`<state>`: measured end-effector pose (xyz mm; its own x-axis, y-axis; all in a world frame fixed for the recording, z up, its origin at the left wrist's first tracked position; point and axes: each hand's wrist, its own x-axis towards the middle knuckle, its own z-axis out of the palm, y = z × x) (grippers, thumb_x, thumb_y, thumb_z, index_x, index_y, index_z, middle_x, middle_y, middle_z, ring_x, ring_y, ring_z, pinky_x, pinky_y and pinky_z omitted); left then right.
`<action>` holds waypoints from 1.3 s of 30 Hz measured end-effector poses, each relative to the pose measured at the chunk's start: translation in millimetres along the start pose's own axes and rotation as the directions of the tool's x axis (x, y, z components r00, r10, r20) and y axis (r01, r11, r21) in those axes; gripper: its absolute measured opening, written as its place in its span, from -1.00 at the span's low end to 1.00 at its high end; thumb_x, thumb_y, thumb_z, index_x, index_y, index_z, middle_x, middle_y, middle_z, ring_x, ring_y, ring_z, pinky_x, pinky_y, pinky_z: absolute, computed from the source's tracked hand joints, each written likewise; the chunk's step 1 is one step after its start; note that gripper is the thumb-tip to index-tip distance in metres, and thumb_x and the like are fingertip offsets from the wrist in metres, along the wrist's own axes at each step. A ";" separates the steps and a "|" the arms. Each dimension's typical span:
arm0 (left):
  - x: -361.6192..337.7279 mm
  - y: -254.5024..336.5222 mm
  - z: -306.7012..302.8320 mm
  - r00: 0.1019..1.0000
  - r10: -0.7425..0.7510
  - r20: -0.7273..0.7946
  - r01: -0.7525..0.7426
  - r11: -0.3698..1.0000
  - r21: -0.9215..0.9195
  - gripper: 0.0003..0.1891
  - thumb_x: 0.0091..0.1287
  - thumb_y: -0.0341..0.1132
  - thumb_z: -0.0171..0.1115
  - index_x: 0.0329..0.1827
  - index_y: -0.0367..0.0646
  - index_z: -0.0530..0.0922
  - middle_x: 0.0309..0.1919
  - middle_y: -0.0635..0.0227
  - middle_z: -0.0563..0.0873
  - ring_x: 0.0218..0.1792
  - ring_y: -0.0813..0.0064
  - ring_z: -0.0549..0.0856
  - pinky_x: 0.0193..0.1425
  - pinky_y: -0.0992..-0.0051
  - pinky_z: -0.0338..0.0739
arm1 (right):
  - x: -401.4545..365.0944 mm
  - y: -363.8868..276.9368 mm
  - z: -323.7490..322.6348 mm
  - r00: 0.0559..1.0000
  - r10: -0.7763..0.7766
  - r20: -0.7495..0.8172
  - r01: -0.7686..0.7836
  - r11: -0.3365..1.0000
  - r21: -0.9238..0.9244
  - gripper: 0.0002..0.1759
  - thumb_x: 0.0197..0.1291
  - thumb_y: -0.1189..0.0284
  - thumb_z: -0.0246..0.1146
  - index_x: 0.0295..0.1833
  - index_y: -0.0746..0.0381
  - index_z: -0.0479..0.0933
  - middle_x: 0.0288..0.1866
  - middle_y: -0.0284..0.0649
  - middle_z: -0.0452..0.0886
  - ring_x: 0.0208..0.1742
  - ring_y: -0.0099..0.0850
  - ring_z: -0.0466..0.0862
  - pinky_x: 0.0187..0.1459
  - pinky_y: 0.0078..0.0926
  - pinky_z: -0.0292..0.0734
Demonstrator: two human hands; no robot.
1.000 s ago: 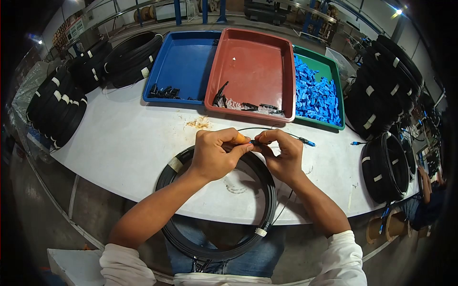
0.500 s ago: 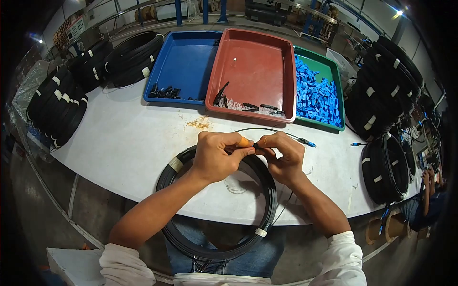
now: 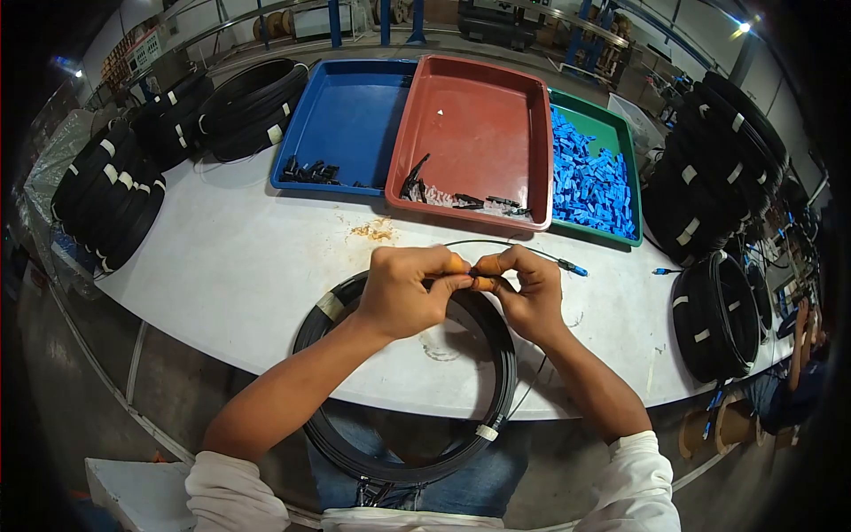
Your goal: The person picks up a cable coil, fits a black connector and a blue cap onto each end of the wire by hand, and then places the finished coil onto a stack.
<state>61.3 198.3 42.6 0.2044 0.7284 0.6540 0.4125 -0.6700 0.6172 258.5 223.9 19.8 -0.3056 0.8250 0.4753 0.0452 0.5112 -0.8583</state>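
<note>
My left hand [image 3: 408,288] and my right hand [image 3: 525,291] meet fingertip to fingertip above the coil's far side. Both are closed in a pinch on a small black part [image 3: 472,274], mostly hidden by the fingers. Orange coverings show on some fingertips. Below them a black cable coil [image 3: 506,381], bound with white tape, lies partly on the table and partly over my lap. Behind my hands a thin black cable curves right, ending in a blue-tipped connector [image 3: 574,268] on the table.
Beyond my hands stand a blue tray [image 3: 355,106] with black pieces, a red tray [image 3: 479,124] with clear and black pieces, and a green tray [image 3: 612,133] with many blue pieces. Cable coils are stacked left [image 3: 111,195] and right [image 3: 709,160]. Another person [image 3: 793,377] is at far right.
My right fingertips have closed further round the small black part, so less of it shows. The coil and trays shift only slightly in view.
</note>
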 end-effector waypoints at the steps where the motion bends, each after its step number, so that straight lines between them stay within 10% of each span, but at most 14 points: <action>1: 1.5 1.3 1.9 1.000 0.003 0.001 -0.003 1.000 -0.005 -0.86 0.09 -0.63 0.41 -0.28 -0.32 0.73 -0.34 0.20 0.83 -0.33 0.42 0.84 -0.29 0.53 0.71 | 0.6 2.0 -1.4 0.994 -0.109 -0.029 0.101 0.974 -0.203 -0.78 0.01 0.83 0.34 -0.24 0.35 0.61 -0.28 -0.14 0.77 -0.18 -0.41 0.79 -0.10 -0.45 0.69; 4: 4.4 4.2 4.6 0.971 -0.239 0.017 0.237 0.950 -0.204 -0.91 0.20 -0.52 0.48 -0.27 -0.34 0.75 -0.37 0.25 0.84 -0.33 0.53 0.82 -0.16 0.56 0.71 | 3.0 -3.4 -2.7 0.986 -0.168 -0.016 0.158 0.950 -0.270 -0.77 -0.02 0.82 0.34 -0.24 0.35 0.61 -0.27 -0.13 0.77 -0.19 -0.33 0.80 -0.13 -0.43 0.69; 8: 2.3 4.1 1.9 0.979 -0.199 0.037 0.203 0.958 -0.201 -0.92 0.14 -0.60 0.45 -0.30 -0.36 0.75 -0.38 0.19 0.84 -0.33 0.49 0.83 -0.18 0.56 0.72 | 1.6 -6.3 -2.1 0.968 -0.251 0.017 0.240 0.901 -0.361 -0.77 -0.01 0.84 0.32 -0.25 0.35 0.61 -0.28 -0.14 0.77 -0.23 -0.31 0.80 -0.16 -0.44 0.69; 13: -0.7 -3.7 2.7 0.961 0.275 -0.034 -0.272 0.960 0.073 -0.81 0.02 -0.73 0.34 -0.30 -0.38 0.76 -0.38 0.07 0.82 -0.36 0.41 0.85 -0.26 0.55 0.73 | -1.4 -1.9 -1.8 0.993 -0.121 -0.002 0.120 0.986 -0.114 -0.79 0.03 0.81 0.32 -0.25 0.33 0.62 -0.32 -0.14 0.76 -0.27 -0.35 0.79 -0.18 -0.44 0.69; 15: -0.8 -2.3 3.7 0.968 0.248 -0.040 -0.246 0.968 0.045 -0.85 0.04 -0.72 0.35 -0.33 -0.39 0.75 -0.38 0.07 0.82 -0.36 0.42 0.85 -0.24 0.53 0.74 | -0.1 -4.0 -2.9 0.999 -0.038 0.003 0.038 0.999 0.019 -0.80 0.04 0.80 0.33 -0.25 0.32 0.63 -0.33 -0.14 0.76 -0.28 -0.37 0.78 -0.18 -0.44 0.68; 23: 1.5 -0.1 4.9 0.906 -0.423 0.037 0.396 0.812 -0.428 -0.97 0.22 -0.61 0.41 -0.34 -0.42 0.72 -0.41 0.15 0.82 -0.42 0.52 0.79 -0.24 0.56 0.73 | 4.1 -13.6 0.2 0.947 -0.320 -0.030 0.288 0.886 -0.363 -0.69 -0.09 0.68 0.55 -0.20 0.30 0.65 -0.23 -0.17 0.77 -0.21 -0.36 0.78 -0.13 -0.48 0.66; 27: -1.4 4.0 7.0 0.856 -0.504 0.112 0.492 0.732 -0.471 -0.96 0.18 -0.64 0.40 -0.32 -0.42 0.72 -0.40 0.11 0.81 -0.40 0.49 0.80 -0.25 0.53 0.74 | 0.4 -7.9 -2.6 0.880 -0.471 0.056 0.435 0.756 -0.490 -0.75 -0.08 0.78 0.47 -0.30 0.29 0.64 -0.28 -0.13 0.76 -0.31 -0.30 0.78 -0.30 -0.48 0.65; 29: -5.5 5.6 7.7 0.992 -0.119 -0.052 0.113 0.988 -0.103 -0.90 0.14 -0.69 0.34 -0.29 -0.42 0.71 -0.40 0.12 0.80 -0.38 0.50 0.80 -0.26 0.51 0.75 | -1.8 -14.7 -3.4 0.921 -0.387 0.052 0.374 0.833 -0.408 -0.76 -0.11 0.82 0.38 -0.32 0.30 0.61 -0.36 -0.16 0.75 -0.36 -0.35 0.74 -0.35 -0.44 0.63; 34: -3.7 -2.4 1.7 0.865 0.501 0.022 -0.490 0.834 0.255 -0.85 -0.14 -0.60 0.26 -0.47 -0.23 0.61 -0.42 0.32 0.76 -0.47 0.34 0.77 -0.46 0.43 0.64 | -4.8 -7.8 -1.6 0.998 0.047 0.049 -0.051 0.994 0.094 -0.82 0.00 0.86 0.33 -0.36 0.38 0.56 -0.33 -0.14 0.78 -0.23 -0.48 0.77 -0.15 -0.52 0.71; 39: -2.4 -6.0 1.0 0.943 0.329 -0.049 -0.319 0.935 0.156 -0.88 -0.07 -0.71 0.24 -0.49 -0.33 0.64 -0.45 0.14 0.79 -0.49 0.31 0.80 -0.39 0.47 0.69 | 0.0 -3.2 2.7 0.999 0.039 0.034 -0.042 0.996 0.083 -0.85 0.05 0.78 0.41 -0.27 0.39 0.62 -0.27 -0.14 0.78 -0.20 -0.50 0.75 -0.09 -0.53 0.68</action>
<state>59.2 200.7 36.9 0.2854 0.4592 0.8413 0.4590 -0.8361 0.3006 255.8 221.6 22.0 -0.3356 0.8358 0.4345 -0.0210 0.4545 -0.8905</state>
